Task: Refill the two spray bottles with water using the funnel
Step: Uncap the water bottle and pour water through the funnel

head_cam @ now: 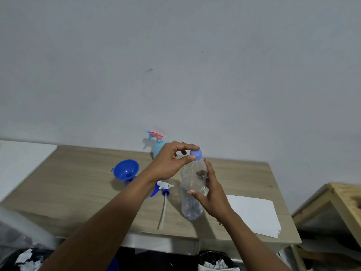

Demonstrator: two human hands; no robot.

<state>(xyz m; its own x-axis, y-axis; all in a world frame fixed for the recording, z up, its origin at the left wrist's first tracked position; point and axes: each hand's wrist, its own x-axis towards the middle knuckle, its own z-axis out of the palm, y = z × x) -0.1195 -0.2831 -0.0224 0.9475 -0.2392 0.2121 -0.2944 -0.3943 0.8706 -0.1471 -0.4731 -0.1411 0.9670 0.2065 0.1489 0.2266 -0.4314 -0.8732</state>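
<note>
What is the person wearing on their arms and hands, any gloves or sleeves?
Nothing that shows. The left hand and right hand have no gloves, and no ring, watch or wristband is visible. The left forearm and right forearm are uncovered right to the frame's edge, with no sleeve in view.

Count: 2 hands, left hand [172,161] and right hand [211,194]. 1 clear bottle [192,192], 1 cap [196,154]. 1 assembled spray bottle [158,148], 1 loose spray head [163,187]. 1 funnel [126,170]. 1 paper stack [256,214], sheet count unclear. 1 table [78,182].
</note>
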